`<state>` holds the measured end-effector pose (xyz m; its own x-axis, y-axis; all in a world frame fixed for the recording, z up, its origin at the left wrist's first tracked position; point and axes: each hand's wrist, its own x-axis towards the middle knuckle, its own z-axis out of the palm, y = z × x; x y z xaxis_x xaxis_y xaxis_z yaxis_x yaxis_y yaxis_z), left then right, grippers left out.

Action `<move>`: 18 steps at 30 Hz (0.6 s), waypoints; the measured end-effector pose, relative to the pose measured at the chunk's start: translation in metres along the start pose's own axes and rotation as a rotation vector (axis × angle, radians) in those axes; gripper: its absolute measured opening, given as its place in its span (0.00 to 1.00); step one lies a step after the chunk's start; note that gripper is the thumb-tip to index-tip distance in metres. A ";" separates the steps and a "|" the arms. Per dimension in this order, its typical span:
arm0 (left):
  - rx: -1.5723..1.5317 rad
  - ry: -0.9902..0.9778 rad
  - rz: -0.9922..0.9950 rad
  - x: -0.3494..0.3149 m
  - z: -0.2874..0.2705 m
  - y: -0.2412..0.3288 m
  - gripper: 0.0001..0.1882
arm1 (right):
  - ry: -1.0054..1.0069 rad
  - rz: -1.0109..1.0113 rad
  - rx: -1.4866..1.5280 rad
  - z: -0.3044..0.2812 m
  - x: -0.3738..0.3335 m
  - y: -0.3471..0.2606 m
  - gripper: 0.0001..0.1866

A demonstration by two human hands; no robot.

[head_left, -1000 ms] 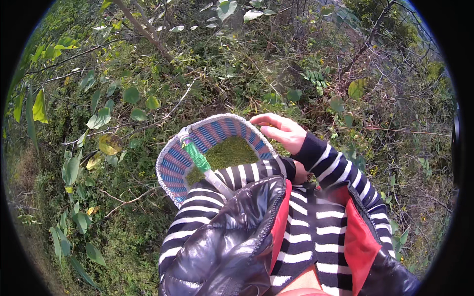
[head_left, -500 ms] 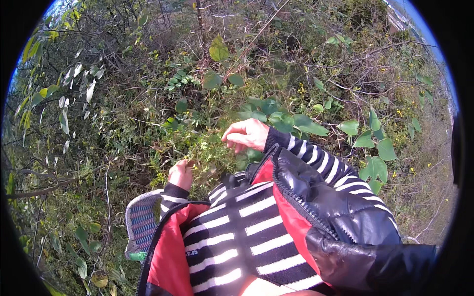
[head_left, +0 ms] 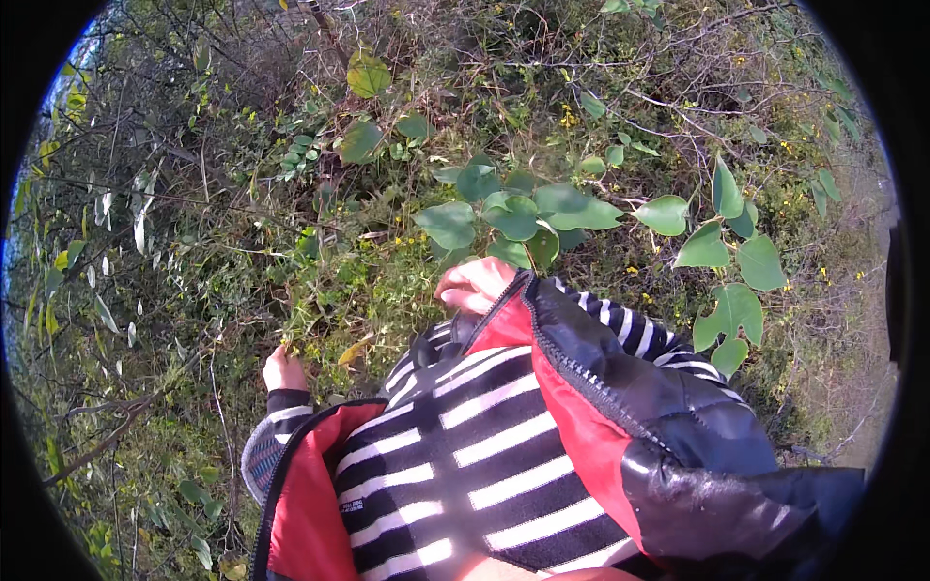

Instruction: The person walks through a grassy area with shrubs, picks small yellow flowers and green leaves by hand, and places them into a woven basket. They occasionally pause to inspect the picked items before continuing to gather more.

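Note:
My left hand (head_left: pixel 284 371) is over the low grass and weeds at the left, its fingers closed together. A tiny yellowish bit shows at its fingertips, too small to name. My right hand (head_left: pixel 477 283) is in front of my chest, just below a cluster of broad green leaves (head_left: pixel 513 217). Its fingers are curled, and the jacket edge covers part of it; whatever they may hold is hidden. Beside my left forearm, a grey woven piece with coloured stripes (head_left: pixel 259 457) is partly hidden by the jacket (head_left: pixel 308 504).
Dense brush surrounds me. More broad leaves (head_left: pixel 736 315) stick out at the right on thin stems. Bare twigs (head_left: pixel 126 412) cross the lower left, and a yellowing leaf (head_left: pixel 368 74) stands ahead. Small yellow flowers (head_left: pixel 569 116) dot the growth.
My left hand has moved left and a little down, away from my right hand. The right hand has drawn in closer to the jacket. The view has shifted, uncovering more of the leaf cluster.

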<state>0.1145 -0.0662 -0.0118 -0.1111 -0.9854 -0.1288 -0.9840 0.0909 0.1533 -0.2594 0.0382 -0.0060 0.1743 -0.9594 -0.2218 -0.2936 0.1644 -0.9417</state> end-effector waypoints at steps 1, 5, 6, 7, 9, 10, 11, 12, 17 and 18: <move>-0.001 -0.028 -0.086 -0.002 -0.008 -0.007 0.13 | -0.016 0.026 -0.006 0.001 -0.001 0.004 0.12; 0.122 -0.125 -0.290 -0.007 -0.018 -0.043 0.09 | 0.066 -0.142 0.007 -0.001 -0.002 0.026 0.12; 0.143 -0.097 -0.236 -0.007 -0.015 -0.050 0.09 | 0.052 -0.068 0.077 -0.001 0.001 0.029 0.12; 0.183 -0.113 -0.266 -0.007 -0.012 -0.055 0.10 | 0.033 -0.038 0.165 0.000 0.004 0.031 0.12; 0.128 -0.201 -0.223 -0.005 -0.009 -0.059 0.10 | 0.052 -0.010 0.151 0.002 0.012 0.026 0.11; 0.111 -0.251 -0.237 -0.004 -0.008 -0.058 0.10 | 0.092 -0.009 0.049 0.001 0.014 0.021 0.11; -0.006 -0.284 -0.218 -0.005 -0.009 -0.055 0.10 | 0.153 -0.067 -0.025 0.000 0.018 0.013 0.11; -0.118 -0.296 -0.196 -0.005 -0.010 -0.049 0.10 | 0.236 -0.197 -0.084 -0.006 0.031 0.004 0.11; 0.086 -0.371 -0.049 -0.015 -0.016 -0.012 0.09 | 0.827 -0.224 0.073 -0.111 0.130 0.014 0.09; 0.030 -0.331 -0.002 -0.019 -0.016 -0.006 0.10 | 0.956 -0.112 0.142 -0.138 0.150 0.032 0.10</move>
<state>0.1252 -0.0501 0.0058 -0.1432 -0.8859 -0.4412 -0.9874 0.0979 0.1239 -0.3721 -0.1318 -0.0349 -0.6611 -0.7421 0.1108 -0.1944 0.0268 -0.9806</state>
